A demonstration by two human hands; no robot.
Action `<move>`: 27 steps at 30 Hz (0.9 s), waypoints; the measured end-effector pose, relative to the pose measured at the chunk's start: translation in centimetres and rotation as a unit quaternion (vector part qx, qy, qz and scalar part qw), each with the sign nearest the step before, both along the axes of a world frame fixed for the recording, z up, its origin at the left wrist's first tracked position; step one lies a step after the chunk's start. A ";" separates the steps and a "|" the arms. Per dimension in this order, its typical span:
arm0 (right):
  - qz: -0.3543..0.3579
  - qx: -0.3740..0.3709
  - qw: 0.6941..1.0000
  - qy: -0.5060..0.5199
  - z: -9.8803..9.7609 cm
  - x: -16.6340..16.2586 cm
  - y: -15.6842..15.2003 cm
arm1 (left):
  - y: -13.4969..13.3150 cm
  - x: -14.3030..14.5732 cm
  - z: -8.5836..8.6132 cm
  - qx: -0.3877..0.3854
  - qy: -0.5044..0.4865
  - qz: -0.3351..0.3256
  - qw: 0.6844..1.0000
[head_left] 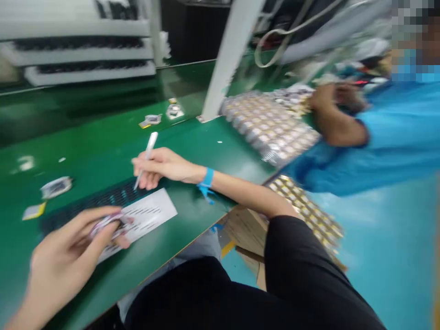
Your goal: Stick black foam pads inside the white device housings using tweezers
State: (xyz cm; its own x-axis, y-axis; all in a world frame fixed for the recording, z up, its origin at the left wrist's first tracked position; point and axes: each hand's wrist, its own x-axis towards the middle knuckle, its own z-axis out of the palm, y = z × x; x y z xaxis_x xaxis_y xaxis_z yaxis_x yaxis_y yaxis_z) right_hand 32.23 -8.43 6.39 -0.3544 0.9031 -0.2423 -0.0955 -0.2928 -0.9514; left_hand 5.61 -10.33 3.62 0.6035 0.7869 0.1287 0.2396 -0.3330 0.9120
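My right hand [161, 167] grips a white pen [147, 156], tip down over a dark perforated tray [103, 199] on the green table. My left hand [65, 261] is closed on a small shiny packet [106, 222], held just above a white printed sheet [147, 213] lying beside the tray. A blue band [207, 178] circles my right wrist. The picture is smeared by motion.
Small packets [55, 187] and a yellow tag [33, 211] lie at the left, with more packets [153, 120] further back. Trays of small parts [271, 126] sit at the right by a co-worker in blue [395, 133]. A white post [230, 59] stands behind. A box of parts [305, 206] is below the table edge.
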 end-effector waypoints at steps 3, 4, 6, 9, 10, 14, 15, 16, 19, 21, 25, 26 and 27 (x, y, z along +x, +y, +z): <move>-0.018 0.071 0.996 0.056 -0.7 -0.1 -0.6 | -2.0 1.8 2.4 -0.230 -0.005 0.037 0.972; -0.032 0.083 0.994 0.057 -0.9 -0.2 -0.7 | -2.0 2.3 2.5 -0.275 -0.032 0.030 0.960; -0.023 0.083 0.995 0.055 -1.0 -0.3 -1.1 | -1.8 3.1 2.1 -0.324 -0.077 0.017 0.943; 0.012 0.062 0.997 0.055 -0.6 -1.1 -2.4 | -2.0 3.4 1.1 -0.335 -0.124 -0.009 0.934; 0.023 0.052 0.997 0.054 -0.5 -1.4 -2.9 | -2.3 3.4 0.8 -0.335 -0.134 -0.021 0.933; 0.037 0.047 0.998 0.026 -0.1 -2.0 -3.6 | -3.1 3.2 0.2 -0.317 -0.152 -0.042 0.935; 0.030 0.059 0.998 0.011 -0.1 -1.8 -3.4 | -3.2 3.1 0.0 -0.302 -0.150 -0.033 0.941; 0.024 0.075 0.997 -0.007 -0.2 -1.5 -3.1 | -3.2 3.0 -0.2 -0.280 -0.144 -0.020 0.949; 0.053 0.109 0.989 -0.079 -0.7 -0.1 -1.6 | -3.2 2.8 -0.8 -0.196 -0.104 0.040 0.974; 0.105 0.118 0.980 -0.121 -1.1 0.8 -0.7 | -3.1 2.8 -1.2 -0.158 -0.073 0.066 0.983; 0.204 0.117 0.960 -0.153 -2.0 1.9 0.2 | -3.1 2.9 -1.7 -0.155 -0.044 0.061 0.985; 0.219 0.113 0.957 -0.151 -2.2 2.0 0.3 | -3.0 2.9 -1.7 -0.155 -0.040 0.060 0.985; 0.227 0.109 0.957 -0.147 -2.3 2.1 0.3 | -3.0 3.0 -1.6 -0.154 -0.036 0.060 0.986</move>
State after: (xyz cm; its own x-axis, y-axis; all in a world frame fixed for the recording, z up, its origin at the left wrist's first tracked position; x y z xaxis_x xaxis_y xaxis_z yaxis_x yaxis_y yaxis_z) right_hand 34.29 -8.09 4.13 -0.6670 0.7134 -0.2149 0.2757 -0.0316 -0.9607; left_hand 8.57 -13.37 1.99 0.5019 0.8603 -0.0889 0.1909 -0.0100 0.9816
